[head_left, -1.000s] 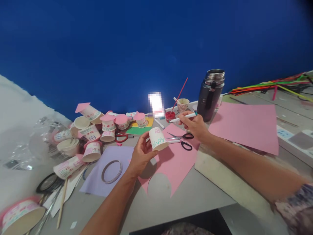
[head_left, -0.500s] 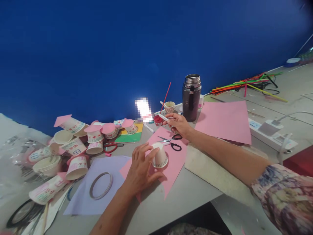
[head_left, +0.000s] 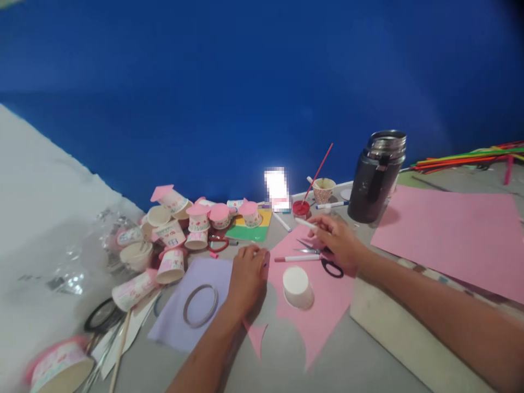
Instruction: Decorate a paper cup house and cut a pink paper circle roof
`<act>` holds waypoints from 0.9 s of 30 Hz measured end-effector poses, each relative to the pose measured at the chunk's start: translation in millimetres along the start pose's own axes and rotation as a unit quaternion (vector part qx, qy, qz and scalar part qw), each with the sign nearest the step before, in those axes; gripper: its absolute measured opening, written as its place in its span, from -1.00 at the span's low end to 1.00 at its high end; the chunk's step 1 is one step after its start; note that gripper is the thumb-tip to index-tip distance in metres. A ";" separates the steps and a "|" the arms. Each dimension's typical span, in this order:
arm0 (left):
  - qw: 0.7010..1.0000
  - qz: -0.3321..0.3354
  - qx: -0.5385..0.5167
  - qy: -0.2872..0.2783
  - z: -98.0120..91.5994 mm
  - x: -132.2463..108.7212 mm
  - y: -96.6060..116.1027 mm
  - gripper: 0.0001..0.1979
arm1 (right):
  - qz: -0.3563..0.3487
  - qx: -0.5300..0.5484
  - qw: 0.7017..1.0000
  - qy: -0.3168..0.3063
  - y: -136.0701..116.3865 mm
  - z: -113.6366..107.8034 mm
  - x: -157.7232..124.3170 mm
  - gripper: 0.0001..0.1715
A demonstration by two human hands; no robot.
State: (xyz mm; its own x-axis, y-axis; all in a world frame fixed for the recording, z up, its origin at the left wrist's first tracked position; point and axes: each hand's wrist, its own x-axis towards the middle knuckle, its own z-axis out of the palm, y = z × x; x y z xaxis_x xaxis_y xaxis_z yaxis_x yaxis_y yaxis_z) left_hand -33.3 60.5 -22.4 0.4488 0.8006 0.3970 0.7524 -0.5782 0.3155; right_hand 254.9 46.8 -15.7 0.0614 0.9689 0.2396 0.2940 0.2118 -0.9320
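My left hand (head_left: 249, 278) rests on the table with its fingers curled, left of the cup; what is in its fingers is hidden. A white paper cup (head_left: 298, 286) stands upside down on a pink paper sheet (head_left: 333, 295), touched by neither hand. My right hand (head_left: 338, 243) pinches a white marker (head_left: 306, 224), its tip pointing left. Under and beside that hand lie scissors (head_left: 332, 268) with black handles, blades apart. Another marker (head_left: 297, 259) with a reddish end lies between the scissors and the cup.
Decorated paper cups (head_left: 171, 266) with pink tops crowd the left side. A roll of tape (head_left: 200, 305) lies on purple paper (head_left: 176, 330). Behind stand a red paint jar (head_left: 301, 209), a patterned cup (head_left: 324, 192) and a dark flask (head_left: 374, 183). Pink paper (head_left: 450, 234) lies right.
My left hand has left the cup and moved left, its fingers now curled. My right hand keeps the marker and has come lower, nearer the scissors. The view has turned left.
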 end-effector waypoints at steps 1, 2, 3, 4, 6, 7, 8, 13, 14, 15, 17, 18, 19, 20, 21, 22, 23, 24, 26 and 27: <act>1.000 0.004 0.012 -0.001 -0.3 -1.4 0.8 -0.62 | -0.021 -0.030 0.999 -0.010 -1.6 1.3 -1.7 -0.72; 1.000 0.008 0.021 -0.001 -0.5 -2.9 0.8 -0.61 | -0.042 -0.058 0.997 -0.023 -2.7 2.5 -2.9 -0.73; 0.999 0.009 0.034 -0.008 -0.2 -4.4 -0.2 -0.61 | -0.060 -0.085 0.994 -0.033 -3.2 3.6 -3.6 -0.73; 0.997 0.001 0.067 -0.026 0.8 -5.8 -2.2 -0.60 | -0.074 -0.110 0.990 -0.043 -3.1 4.7 -4.0 -0.72; 0.994 0.000 0.098 -0.046 4.5 -7.7 -8.6 -0.61 | -0.093 -0.150 0.982 -0.059 -2.0 6.2 -4.1 -0.71; 0.994 0.006 0.099 -0.041 7.1 -8.1 -12.5 -0.64 | -0.099 -0.166 0.979 -0.065 -1.5 6.6 -4.1 -0.71; 0.995 0.015 0.098 -0.028 9.8 -8.0 -16.5 -0.69 | -0.103 -0.179 0.976 -0.070 -1.5 6.7 -3.9 -0.70; 0.995 0.067 0.045 0.058 17.5 -3.4 -29.4 -0.79 | -0.114 -0.213 0.969 -0.055 -7.8 3.5 -0.5 -0.72; 0.994 0.076 0.020 0.070 16.9 -2.5 -29.1 -0.81 | -0.113 -0.215 0.969 -0.051 -8.7 3.0 0.5 -0.73; 0.994 0.079 -0.006 0.080 15.4 -2.2 -27.1 -0.82 | -0.118 -0.216 0.968 -0.048 -8.7 2.8 1.3 -0.73; 0.992 0.059 -0.055 0.097 10.2 -3.5 -18.6 -0.85 | -0.145 -0.210 0.966 -0.039 -5.8 3.7 1.0 -0.71; 0.991 0.038 -0.072 0.102 6.9 -4.7 -12.8 -0.84 | -0.162 -0.204 0.965 -0.039 -3.1 4.7 -0.3 -0.69; 0.991 0.020 -0.086 0.100 3.6 -5.6 -6.7 -0.86 | -0.178 -0.195 0.964 -0.039 0.0 6.1 -2.4 -0.67; 0.991 0.003 -0.096 0.095 0.7 -6.0 -1.3 -0.87 | -0.185 -0.186 0.964 -0.047 3.0 7.7 -4.8 -0.65; 0.990 -0.009 -0.104 0.090 -1.5 -5.8 2.9 -0.87 | -0.184 -0.175 0.965 -0.061 5.7 9.5 -7.4 -0.64; 0.990 -0.013 -0.113 0.078 -2.6 -5.1 5.7 -0.87 | -0.184 -0.164 0.966 -0.075 7.6 11.4 -9.8 -0.64; 0.990 -0.019 -0.120 0.065 -2.9 -4.2 7.3 -0.87 | -0.189 -0.153 0.967 -0.082 8.7 13.1 -11.9 -0.64; 0.990 -0.022 -0.126 0.053 -2.4 -3.3 8.3 -0.86 | -0.210 -0.148 0.963 -0.082 8.8 14.6 -13.6 -0.66; 0.990 -0.023 -0.138 0.033 -0.6 -2.3 10.3 -0.86 | -0.234 -0.149 0.957 -0.079 6.7 16.4 -15.9 -0.70; 0.989 -0.022 -0.144 0.026 0.3 -2.2 11.9 -0.85 | -0.237 -0.155 0.956 -0.081 5.1 16.7 -16.7 -0.72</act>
State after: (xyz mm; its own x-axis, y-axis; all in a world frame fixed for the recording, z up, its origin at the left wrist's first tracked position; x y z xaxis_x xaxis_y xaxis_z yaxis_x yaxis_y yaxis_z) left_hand -25.1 51.9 -19.8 0.3871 0.8215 0.4188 0.5989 -0.5693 0.5632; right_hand 239.5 33.8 -29.0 -0.2895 0.7855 0.5470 0.5228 0.6085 -0.5971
